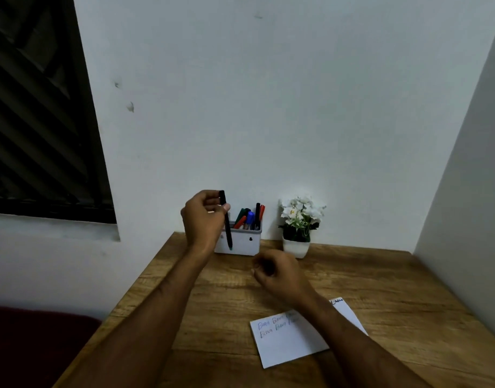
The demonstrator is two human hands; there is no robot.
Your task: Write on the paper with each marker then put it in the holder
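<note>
The holder (237, 242), a small pale box, stands on the table (380, 289) against the wall (268, 107). In it stand several markers (250, 218), tilted: a green one, two red ones, a blue-capped one and a black one, their caps poking above the rim. A small dark mark shows on the holder's front face.

My left hand (202, 219) pinches a marker (226, 222) between thumb and curled fingers. It hangs nearly upright in front of the holder's left end, a slim black barrel with a green tip pointing down.

My right hand (277, 271) hovers over the table just in front of the holder, fingers loosely curled, holding nothing.

The paper (291, 341) lies well in front of the holder, partly under my right forearm. It bears two rows of blue handwriting, too small to read, and a dark scrawl at its far corner.

Just right of the holder sits a white pot of white flowers (299, 219).
</note>
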